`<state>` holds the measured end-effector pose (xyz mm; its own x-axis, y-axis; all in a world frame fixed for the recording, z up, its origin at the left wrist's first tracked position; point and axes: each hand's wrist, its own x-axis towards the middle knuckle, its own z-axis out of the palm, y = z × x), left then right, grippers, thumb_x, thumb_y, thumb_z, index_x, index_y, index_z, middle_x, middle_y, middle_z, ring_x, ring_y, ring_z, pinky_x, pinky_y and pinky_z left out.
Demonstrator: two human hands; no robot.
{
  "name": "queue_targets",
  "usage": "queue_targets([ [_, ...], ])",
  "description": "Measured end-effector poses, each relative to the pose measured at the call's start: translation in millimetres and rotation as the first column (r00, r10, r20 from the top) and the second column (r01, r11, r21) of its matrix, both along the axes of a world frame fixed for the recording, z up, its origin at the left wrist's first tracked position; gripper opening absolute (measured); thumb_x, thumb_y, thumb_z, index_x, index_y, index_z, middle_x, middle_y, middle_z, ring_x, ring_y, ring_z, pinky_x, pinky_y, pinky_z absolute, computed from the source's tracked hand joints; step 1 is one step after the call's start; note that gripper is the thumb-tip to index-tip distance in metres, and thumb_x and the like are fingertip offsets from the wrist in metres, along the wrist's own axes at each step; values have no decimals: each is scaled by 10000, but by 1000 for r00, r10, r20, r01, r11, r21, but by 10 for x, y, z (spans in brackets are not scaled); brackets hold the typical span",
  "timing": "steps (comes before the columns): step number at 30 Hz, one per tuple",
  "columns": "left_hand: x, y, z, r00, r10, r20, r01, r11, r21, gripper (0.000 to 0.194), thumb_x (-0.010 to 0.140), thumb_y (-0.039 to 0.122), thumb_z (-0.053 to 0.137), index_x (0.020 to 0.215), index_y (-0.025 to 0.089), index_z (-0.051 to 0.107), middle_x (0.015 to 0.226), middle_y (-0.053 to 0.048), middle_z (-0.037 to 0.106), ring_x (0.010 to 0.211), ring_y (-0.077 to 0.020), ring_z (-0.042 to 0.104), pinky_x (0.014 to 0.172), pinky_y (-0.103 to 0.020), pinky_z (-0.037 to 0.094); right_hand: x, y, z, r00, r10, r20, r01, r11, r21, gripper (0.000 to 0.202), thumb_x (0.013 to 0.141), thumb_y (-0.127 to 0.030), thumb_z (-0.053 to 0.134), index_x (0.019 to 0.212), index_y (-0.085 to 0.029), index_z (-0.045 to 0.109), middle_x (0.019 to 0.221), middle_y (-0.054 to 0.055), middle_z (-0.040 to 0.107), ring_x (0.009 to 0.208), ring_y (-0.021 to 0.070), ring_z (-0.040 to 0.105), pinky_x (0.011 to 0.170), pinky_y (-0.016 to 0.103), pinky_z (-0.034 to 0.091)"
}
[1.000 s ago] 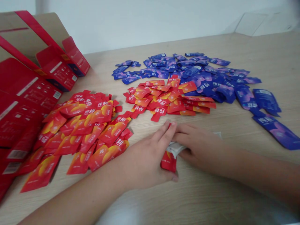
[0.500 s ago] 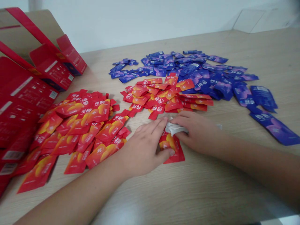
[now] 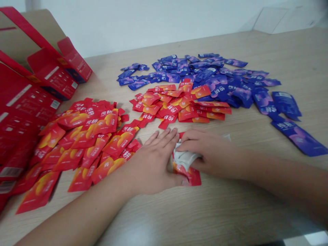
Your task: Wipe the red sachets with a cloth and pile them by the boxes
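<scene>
A red packet with orange fruit print (image 3: 193,176) lies flat on the table in front of me. My left hand (image 3: 159,160) is spread beside it, its thumb on the packet's lower edge and its fingertips near the top left corner. In my right hand (image 3: 210,150) is a crumpled white wipe (image 3: 186,158), pressed against the packet's face. The wipe and my fingers cover most of the packet's print. Just left of my left hand is a heap of similar red packets (image 3: 89,126).
A second red pile (image 3: 171,106) lies beyond my hands, touching a wide pile of blue-purple packets (image 3: 217,85). Some blue packets (image 3: 299,136) trail to the right. Red cartons (image 3: 23,112) with open flaps stand at the left. A white wall (image 3: 153,24) borders the table's far side.
My right hand has moved the white wipe down the packet, toward me. The left thumb has shifted slightly lower, still at the packet's edge. The view has shifted a little.
</scene>
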<state>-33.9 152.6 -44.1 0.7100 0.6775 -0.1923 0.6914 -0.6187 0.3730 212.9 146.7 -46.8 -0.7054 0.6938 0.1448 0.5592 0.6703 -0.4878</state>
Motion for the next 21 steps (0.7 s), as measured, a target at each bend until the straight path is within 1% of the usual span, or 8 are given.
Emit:
queue_targets([
  [3, 19, -1, 20, 999, 11, -50, -11, 1000, -8, 1293, 839, 846, 750, 1778, 136, 215, 1843, -195, 94, 1725, -376, 137, 1400, -591, 168, 52, 97, -73, 994, -108, 20, 107, 993, 55, 418, 829, -94, 709, 1220, -200, 813, 1225, 110, 754, 1185, 298, 688, 1104, 469, 536],
  [7, 29, 0, 61, 993, -13, -119, 10, 1000, -28, 1364, 834, 880, 716, 1784, 80, 153, 1837, -217, 22, 1728, -380, 92, 1407, -563, 145, 140, 196, -142, 980, -198, 33, 192, 972, 139, 266, 920, -151, 667, 1145, -182, 805, 1128, 126, 742, 1098, 309, 707, 1008, 472, 581],
  [10, 9, -3, 66, 992, -30, -122, 26, 999, -36, 1442, 772, 932, 734, 1781, 75, 163, 1834, -233, 16, 1724, -413, 62, 1402, -593, 138, 214, 190, -111, 974, -201, -108, 221, 947, 234, 247, 937, -157, 666, 1159, -196, 765, 1140, 127, 746, 1083, 299, 712, 966, 453, 593],
  [12, -14, -3, 60, 992, -43, -116, 39, 999, -37, 1483, 733, 949, 753, 1783, 85, 162, 1831, -237, -8, 1720, -431, 44, 1399, -610, 127, 256, 142, -39, 959, -60, -276, 137, 953, 270, 290, 944, -177, 697, 1231, -210, 721, 1156, 117, 749, 1084, 272, 711, 946, 411, 593],
  [15, -48, -2, 58, 991, -65, -120, 61, 997, -39, 1530, 701, 935, 791, 1789, 94, 120, 1822, -237, -60, 1719, -432, 15, 1399, -621, 91, 256, 11, 87, 889, 248, -384, -194, 965, 174, 283, 976, -259, 745, 1248, -198, 697, 1115, 91, 754, 1004, 209, 712, 874, 327, 580],
  [17, -62, -1, 64, 988, -88, -131, 82, 995, -52, 1542, 691, 917, 813, 1790, 101, 104, 1819, -227, -77, 1717, -435, -18, 1395, -639, 70, 202, -102, 142, 879, 360, -314, -371, 928, 25, 235, 958, -243, 761, 1185, -196, 723, 1088, 68, 762, 967, 191, 707, 853, 313, 557],
  [18, -65, -1, 68, 986, -98, -136, 90, 994, -59, 1541, 692, 912, 817, 1791, 104, 100, 1819, -220, -84, 1715, -438, -33, 1393, -647, 66, 166, -159, 158, 886, 388, -253, -411, 911, -43, 222, 938, -217, 767, 1157, -201, 737, 1087, 57, 767, 972, 193, 704, 863, 323, 546],
  [21, -56, 0, 83, 984, -98, -146, 89, 994, -70, 1538, 697, 908, 813, 1791, 107, 87, 1820, -209, -99, 1714, -439, -48, 1391, -649, 65, 62, -297, 177, 916, 391, -86, -400, 904, -152, 229, 903, -193, 789, 1130, -217, 769, 1110, 42, 777, 1032, 221, 689, 922, 368, 526],
])
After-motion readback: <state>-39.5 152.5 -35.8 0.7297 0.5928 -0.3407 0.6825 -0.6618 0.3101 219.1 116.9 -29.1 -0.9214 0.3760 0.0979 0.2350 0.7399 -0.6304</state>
